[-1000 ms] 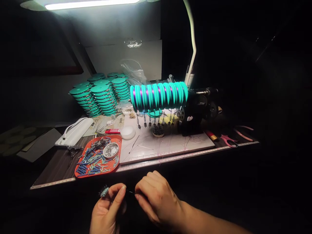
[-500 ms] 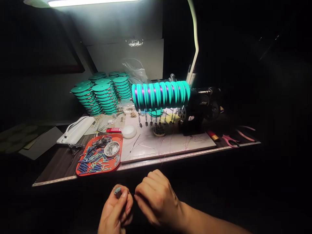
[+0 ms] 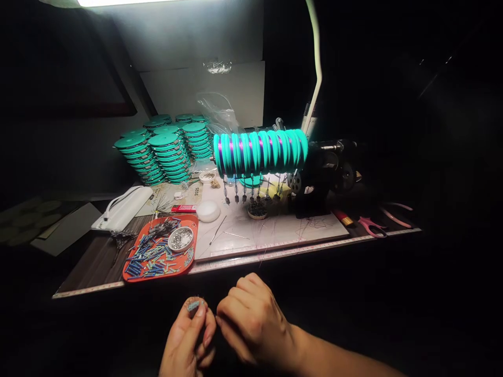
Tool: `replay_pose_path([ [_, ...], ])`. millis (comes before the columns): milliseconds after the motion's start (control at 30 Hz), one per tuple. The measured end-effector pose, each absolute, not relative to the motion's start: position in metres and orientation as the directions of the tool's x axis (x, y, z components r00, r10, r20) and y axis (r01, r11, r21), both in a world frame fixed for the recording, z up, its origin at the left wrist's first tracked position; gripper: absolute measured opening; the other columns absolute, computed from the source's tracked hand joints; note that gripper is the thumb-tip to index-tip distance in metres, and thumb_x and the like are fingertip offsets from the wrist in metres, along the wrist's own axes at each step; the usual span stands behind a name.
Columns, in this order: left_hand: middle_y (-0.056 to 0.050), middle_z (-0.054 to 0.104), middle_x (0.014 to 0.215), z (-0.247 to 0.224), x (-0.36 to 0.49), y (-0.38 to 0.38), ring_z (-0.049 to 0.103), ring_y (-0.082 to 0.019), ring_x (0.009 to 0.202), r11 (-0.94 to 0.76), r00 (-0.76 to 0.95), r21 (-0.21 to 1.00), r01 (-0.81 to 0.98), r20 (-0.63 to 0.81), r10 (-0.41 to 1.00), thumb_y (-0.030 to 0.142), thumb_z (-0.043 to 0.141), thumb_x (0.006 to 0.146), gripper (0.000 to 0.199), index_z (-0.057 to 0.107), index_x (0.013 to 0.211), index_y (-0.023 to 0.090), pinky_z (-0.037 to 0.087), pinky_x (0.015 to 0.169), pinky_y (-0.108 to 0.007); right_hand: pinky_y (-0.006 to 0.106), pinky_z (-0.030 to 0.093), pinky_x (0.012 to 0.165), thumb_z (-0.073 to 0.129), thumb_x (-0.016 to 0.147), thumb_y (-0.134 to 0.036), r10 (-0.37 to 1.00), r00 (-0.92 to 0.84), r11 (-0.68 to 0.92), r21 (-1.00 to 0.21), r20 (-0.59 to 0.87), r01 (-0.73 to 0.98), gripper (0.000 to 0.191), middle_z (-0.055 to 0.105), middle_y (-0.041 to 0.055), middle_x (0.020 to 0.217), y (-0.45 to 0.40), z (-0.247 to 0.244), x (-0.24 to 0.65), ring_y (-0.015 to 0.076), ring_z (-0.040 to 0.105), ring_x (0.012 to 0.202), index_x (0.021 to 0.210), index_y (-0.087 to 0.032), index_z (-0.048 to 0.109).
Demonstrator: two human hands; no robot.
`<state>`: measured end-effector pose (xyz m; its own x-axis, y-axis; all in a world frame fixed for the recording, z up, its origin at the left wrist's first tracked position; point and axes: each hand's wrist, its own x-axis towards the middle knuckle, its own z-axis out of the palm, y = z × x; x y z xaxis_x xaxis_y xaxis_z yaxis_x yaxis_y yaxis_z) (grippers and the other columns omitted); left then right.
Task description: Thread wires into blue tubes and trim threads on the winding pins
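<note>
Below the table's front edge, my left hand (image 3: 189,335) pinches a small pale blue-grey ribbed piece (image 3: 193,306) between thumb and fingers. Close on its right, my right hand (image 3: 253,319) is closed with the fingers curled inward; anything in its grip is hidden. On the table beyond, a row of turquoise line spools (image 3: 259,152) wound with purple line sits on the shaft of a dark machine (image 3: 314,183). Several small dark pieces (image 3: 251,198) hang from the spools on short lines.
An orange tray (image 3: 128,269) of small coloured tubes, with a dish of metal bits (image 3: 181,239), stands left. Behind are stacked turquoise spools (image 3: 167,152). A white round container (image 3: 208,211), pink scissors (image 3: 369,226) and pliers (image 3: 396,217) lie about. A lamp (image 3: 153,2) hangs above.
The pale blue-grey piece has tipped over towards the right in my left hand. My two hands otherwise stay nearly in place, with the right still closed.
</note>
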<state>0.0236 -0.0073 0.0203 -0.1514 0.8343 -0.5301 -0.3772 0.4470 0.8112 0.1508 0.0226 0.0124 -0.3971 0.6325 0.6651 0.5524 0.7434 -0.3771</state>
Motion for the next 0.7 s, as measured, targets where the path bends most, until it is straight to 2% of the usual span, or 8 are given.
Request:
replay_pose_path([
  [267,0.009,0.038,0.045,0.0236,0.0286,-0.0067,0.018,0.0,0.038,0.411,-0.164,0.848,-0.335,-0.482,0.86,0.045,0.072,0.061,0.038,0.045,0.065,0.019,0.011,0.038,-0.014,0.03,0.026,0.055,0.033,0.087,-0.018,0.633,-0.393,0.74,-0.372,0.667,0.561,0.032,0.046,0.0014,0.054,0.0217,0.0133,0.1504,0.0144,0.035,0.055,0.061,-0.016,0.05],
  [700,0.008,0.04,0.046,0.0215,0.0268,-0.0062,0.022,-0.001,0.04,0.383,-0.218,0.869,-0.312,-0.458,0.862,0.045,0.073,0.059,0.036,0.048,0.064,0.018,0.017,0.038,-0.012,0.03,0.024,0.054,0.035,0.086,-0.017,0.62,-0.39,0.749,-0.365,0.681,0.553,0.032,0.046,0.0014,0.052,0.0197,0.0164,0.1505,0.0136,0.034,0.054,0.058,-0.015,0.051],
])
